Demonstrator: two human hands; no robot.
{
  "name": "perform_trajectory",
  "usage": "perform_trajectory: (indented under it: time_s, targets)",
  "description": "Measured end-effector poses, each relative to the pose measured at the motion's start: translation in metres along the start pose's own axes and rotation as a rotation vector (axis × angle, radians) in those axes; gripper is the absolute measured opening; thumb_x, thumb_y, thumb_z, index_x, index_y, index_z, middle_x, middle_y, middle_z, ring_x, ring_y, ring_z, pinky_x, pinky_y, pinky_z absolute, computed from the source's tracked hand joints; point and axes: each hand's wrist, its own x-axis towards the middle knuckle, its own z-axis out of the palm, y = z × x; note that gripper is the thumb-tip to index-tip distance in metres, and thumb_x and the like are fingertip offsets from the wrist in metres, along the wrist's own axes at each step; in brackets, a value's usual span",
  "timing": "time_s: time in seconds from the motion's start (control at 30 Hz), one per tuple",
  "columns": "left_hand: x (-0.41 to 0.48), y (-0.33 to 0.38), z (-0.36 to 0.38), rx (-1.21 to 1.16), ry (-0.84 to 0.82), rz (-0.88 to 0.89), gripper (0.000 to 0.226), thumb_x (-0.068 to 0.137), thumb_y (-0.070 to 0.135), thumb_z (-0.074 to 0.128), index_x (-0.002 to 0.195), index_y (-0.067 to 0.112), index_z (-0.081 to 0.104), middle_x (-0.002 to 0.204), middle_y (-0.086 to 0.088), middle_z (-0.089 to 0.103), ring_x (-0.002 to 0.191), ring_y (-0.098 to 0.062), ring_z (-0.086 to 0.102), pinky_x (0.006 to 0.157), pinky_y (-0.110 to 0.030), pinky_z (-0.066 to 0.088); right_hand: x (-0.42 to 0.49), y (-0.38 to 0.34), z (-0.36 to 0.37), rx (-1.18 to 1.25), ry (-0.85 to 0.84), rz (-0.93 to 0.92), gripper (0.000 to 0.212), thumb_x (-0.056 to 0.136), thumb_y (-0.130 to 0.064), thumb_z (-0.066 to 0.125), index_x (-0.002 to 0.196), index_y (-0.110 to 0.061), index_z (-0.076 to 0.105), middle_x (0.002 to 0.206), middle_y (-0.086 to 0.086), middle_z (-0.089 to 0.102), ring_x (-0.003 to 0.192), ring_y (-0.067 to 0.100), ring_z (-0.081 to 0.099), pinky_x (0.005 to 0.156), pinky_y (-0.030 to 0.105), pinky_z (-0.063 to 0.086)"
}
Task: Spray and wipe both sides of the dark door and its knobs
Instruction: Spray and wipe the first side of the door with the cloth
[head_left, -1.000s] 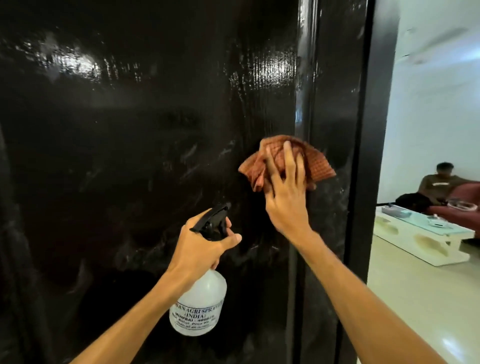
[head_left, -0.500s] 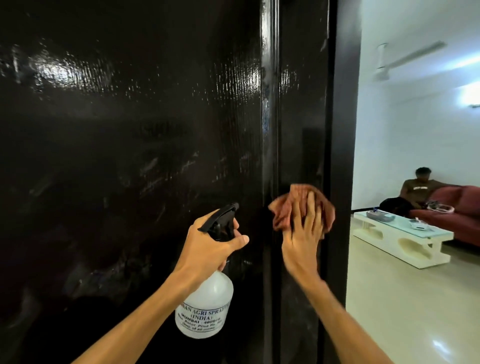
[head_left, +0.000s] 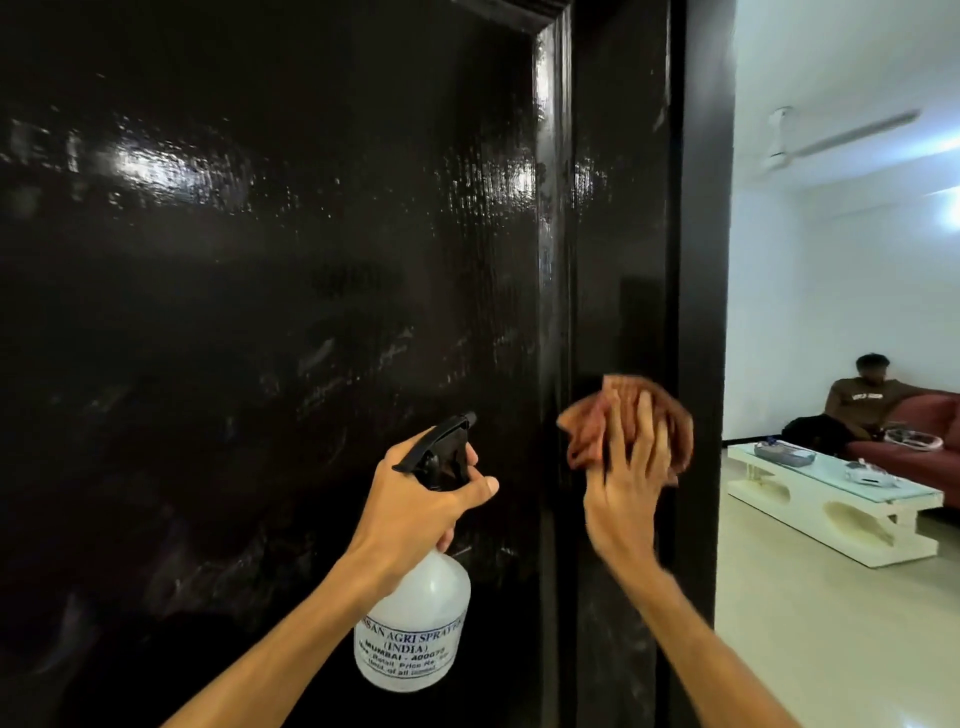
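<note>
Fingers (head_left: 641, 423) of my right hand (head_left: 623, 493) straight, pressing cloth (head_left: 582, 434) to door (head_left: 260, 312); left hand (head_left: 415, 493) wraps spray bottle (head_left: 415, 623) neck. Cloth looks limp, probably slippery on gloss: hold it under a flat palm.

Left hand (head_left: 410, 506) raised, curled round spray bottle (head_left: 413, 642); right hand (head_left: 623, 493) fingers straight, pressing cloth (head_left: 584, 434).
</note>
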Motion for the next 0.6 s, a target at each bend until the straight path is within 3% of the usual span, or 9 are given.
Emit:
perform_trajectory:
  time_s: [0.1, 0.27, 0.4, 0.5, 0.6]
  targets:
    - [-0.004, 0.004, -0.013, 0.016, 0.019, 0.009, 0.019, 0.083, 0.013, 0.085, 0.091, 0.016, 0.069, 0.09, -0.016, 0.072, 0.043, -0.02, 0.046, 0.046, -0.031, 0.043, -0.049, -0.017, 0.013, 0.004, -0.101, -0.064, 0.065, 0.093, -0.018, 0.043, 0.157, -0.021, 0.036, 0.172, 0.005, 0.0, 0.157, 0.035, -0.001, 0.12, 0.07, 0.012]
    - [-0.004, 0.014, -0.042, 0.04, 0.122, 0.016, 0.017, 0.085, 0.011, 0.084, 0.089, 0.014, 0.069, 0.082, -0.009, 0.07, 0.042, -0.017, 0.044, 0.044, -0.029, 0.042, 0.072, -0.088, -0.005, 0.047, -0.068, -0.241, 0.053, 0.099, -0.022, 0.046, 0.152, -0.027, 0.044, 0.171, -0.002, 0.004, 0.156, 0.03, 0.001, 0.122, 0.066, 0.009]
    - [-0.013, 0.017, -0.06, 0.013, 0.17, 0.022, 0.021, 0.083, 0.011, 0.086, 0.094, 0.012, 0.068, 0.082, -0.013, 0.071, 0.041, -0.018, 0.044, 0.045, -0.031, 0.042, 0.042, -0.128, 0.013, -0.082, -0.044, -0.36, 0.065, 0.099, -0.027, 0.045, 0.161, -0.032, 0.028, 0.171, 0.005, 0.009, 0.156, 0.034, 0.008, 0.123, 0.063, 0.01]
    - [-0.028, 0.017, -0.081, 0.007, 0.186, 0.007, 0.025, 0.081, 0.01, 0.087, 0.098, 0.007, 0.068, 0.076, -0.012, 0.07, 0.041, -0.019, 0.043, 0.044, -0.03, 0.041, -0.016, -0.137, 0.019, -0.148, -0.165, -0.59, 0.065, 0.1, -0.037, 0.044, 0.161, -0.041, 0.023, 0.17, 0.003, 0.017, 0.147, 0.035, 0.03, 0.118, 0.061, 0.023]
    - [-0.039, 0.019, -0.108, 0.018, 0.232, 0.004, 0.025, 0.081, 0.009, 0.086, 0.098, 0.007, 0.069, 0.083, -0.016, 0.073, 0.04, -0.017, 0.043, 0.045, -0.029, 0.04, 0.036, -0.17, 0.013, -0.092, -0.116, -0.633, 0.06, 0.104, -0.038, 0.047, 0.16, -0.042, 0.026, 0.17, 0.0, 0.018, 0.136, 0.029, 0.037, 0.107, 0.05, 0.038]
